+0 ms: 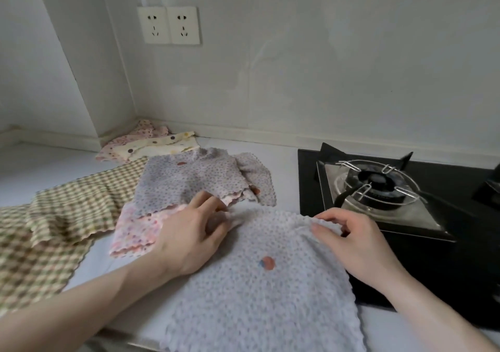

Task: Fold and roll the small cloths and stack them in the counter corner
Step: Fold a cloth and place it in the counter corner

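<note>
On the white counter [189,322], seen from our head camera, the grey dotted cloth [251,292] lies flat before us, its right side lapping onto the black gas stove [378,189]. We should lift both far corners evenly and bring them toward us so the edges meet squarely. Our left hand [189,232] pinches the far left corner, fingers curled; our right hand [354,238] pinches the far right edge, wrist low. Other cloths [186,181] wait behind.
</note>
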